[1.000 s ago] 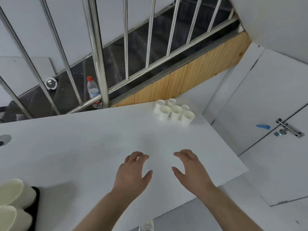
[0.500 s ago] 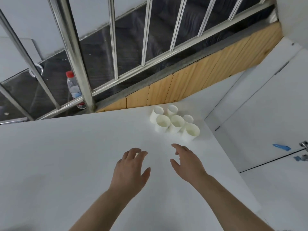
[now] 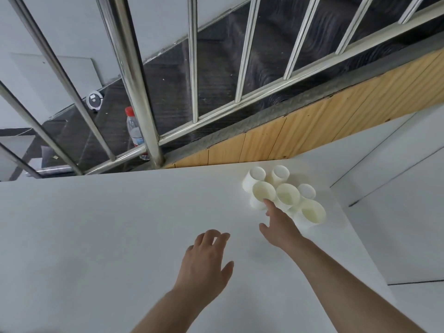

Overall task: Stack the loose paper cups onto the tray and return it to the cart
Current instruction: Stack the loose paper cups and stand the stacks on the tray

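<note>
— Bottle (image 3: 134, 131) with a red cap stands far left, behind the metal rails (image 3: 134, 75). What next?
— On the white table (image 3: 96, 236), the left hand (image 3: 206, 263) hovers, fingers loose, holding nothing.
— And the right hand (image 3: 280, 227)?
— Fingers straight, a fingertip at the nearest cup.
— Where are the paper cups (image 3: 286, 193)?
— Six, bunched at the table's far right corner.

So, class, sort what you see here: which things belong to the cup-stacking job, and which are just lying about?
Job:
paper cups, clustered on the white table
right hand, reaching to them
left hand, open above the table

Lying about:
water bottle
round white device
metal railing
</note>
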